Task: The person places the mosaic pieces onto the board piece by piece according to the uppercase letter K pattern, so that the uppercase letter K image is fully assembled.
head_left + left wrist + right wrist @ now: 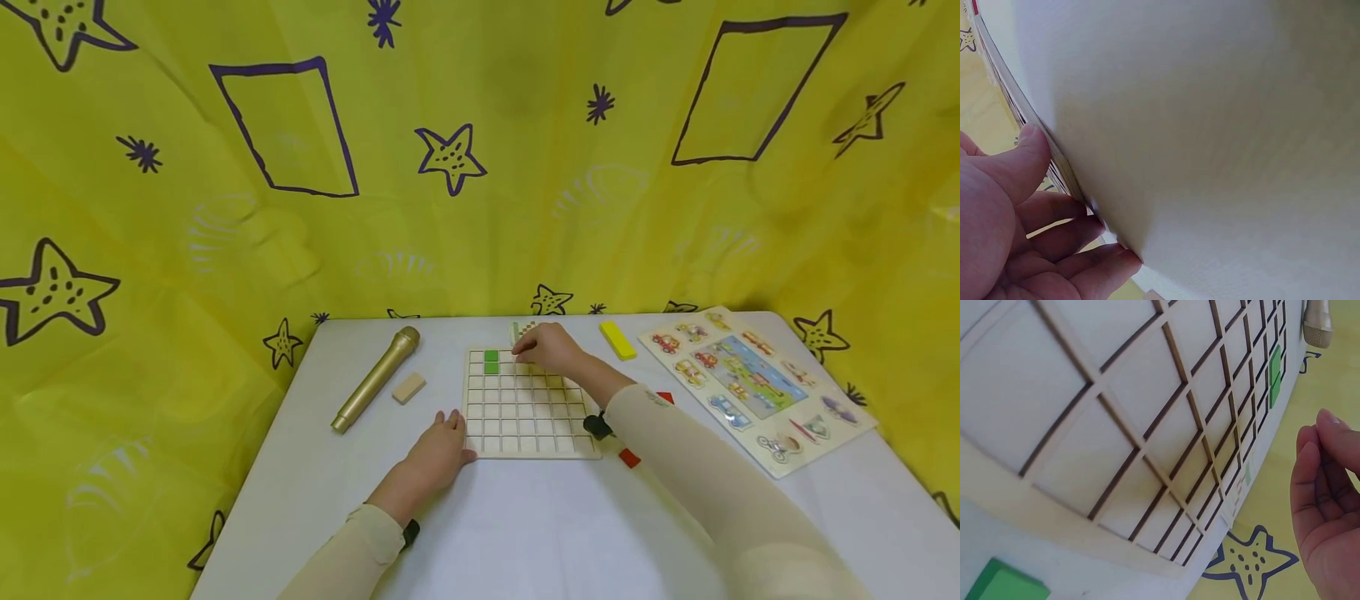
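Note:
A pale wooden board with a raised grid [532, 408] lies on the table. Two green square tiles [491, 362] fill adjacent cells near its far left corner. My left hand [437, 450] rests at the board's near left corner, touching its edge with thumb and loosely bent fingers; the left wrist view shows the thumb [1034, 147] against the rim. Over the far row, right of the green tiles, is my right hand [551, 348], fingers bent and fingertips together; whether something small is between them is hidden. Behind that hand sits a partly covered pattern card [522, 330].
A gold microphone [375, 382] and a plain wooden block [408, 388] lie left of the board. To the right are a yellow block [618, 340], red pieces [629, 457] and a picture puzzle [757, 387]. Another green piece [1007, 584] lies beside the board.

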A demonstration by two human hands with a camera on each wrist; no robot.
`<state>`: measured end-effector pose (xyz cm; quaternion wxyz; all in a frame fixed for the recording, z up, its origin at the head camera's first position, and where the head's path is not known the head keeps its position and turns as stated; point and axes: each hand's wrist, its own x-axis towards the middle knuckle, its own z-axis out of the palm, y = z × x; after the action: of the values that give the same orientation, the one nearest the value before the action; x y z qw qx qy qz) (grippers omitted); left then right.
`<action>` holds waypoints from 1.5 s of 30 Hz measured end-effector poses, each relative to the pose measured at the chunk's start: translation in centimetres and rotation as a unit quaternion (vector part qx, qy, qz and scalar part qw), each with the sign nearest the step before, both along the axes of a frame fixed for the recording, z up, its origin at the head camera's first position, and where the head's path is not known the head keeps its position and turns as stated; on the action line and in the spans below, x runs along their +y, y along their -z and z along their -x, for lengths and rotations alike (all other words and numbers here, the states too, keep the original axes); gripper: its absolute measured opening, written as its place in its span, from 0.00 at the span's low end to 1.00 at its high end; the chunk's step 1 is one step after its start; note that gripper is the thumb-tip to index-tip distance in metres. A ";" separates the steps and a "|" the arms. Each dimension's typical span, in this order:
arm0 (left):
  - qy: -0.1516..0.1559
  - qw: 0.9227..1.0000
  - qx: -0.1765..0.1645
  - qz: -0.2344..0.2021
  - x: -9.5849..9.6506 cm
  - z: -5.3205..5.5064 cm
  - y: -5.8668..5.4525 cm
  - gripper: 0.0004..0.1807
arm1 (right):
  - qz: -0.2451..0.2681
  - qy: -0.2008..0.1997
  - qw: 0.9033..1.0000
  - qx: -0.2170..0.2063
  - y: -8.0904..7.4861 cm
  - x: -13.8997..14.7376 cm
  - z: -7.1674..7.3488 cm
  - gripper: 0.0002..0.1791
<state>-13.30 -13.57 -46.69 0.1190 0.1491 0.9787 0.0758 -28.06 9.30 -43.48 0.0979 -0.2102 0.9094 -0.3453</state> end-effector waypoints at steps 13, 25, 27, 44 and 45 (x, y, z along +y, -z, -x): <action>0.000 1.000 -0.001 -0.004 0.1 -0.1 -0.1 0.39 | 0.009 0.023 1.000 -0.005 -0.1 3.5 -0.3 0.10; -0.002 1.000 -0.003 -0.001 0.0 0.0 -0.3 0.39 | 0.017 0.047 0.999 -0.017 -0.9 5.6 -1.2 0.10; -0.001 1.000 -0.003 -0.003 0.0 0.0 -0.3 0.39 | 0.019 0.048 0.999 -0.015 -0.8 6.0 -1.4 0.10; 0.009 1.000 -0.001 -0.002 0.0 0.0 -0.1 0.38 | 0.010 0.069 0.997 -0.016 0.4 9.6 -2.7 0.08; 0.009 1.000 0.000 -0.002 0.0 0.0 -0.1 0.38 | 0.010 0.068 0.998 -0.013 0.4 9.8 -2.8 0.08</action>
<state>-13.30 -13.56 -46.58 0.1198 0.1585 0.9771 0.0763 -25.29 19.15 -43.91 0.0840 -0.1440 0.9167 -0.3633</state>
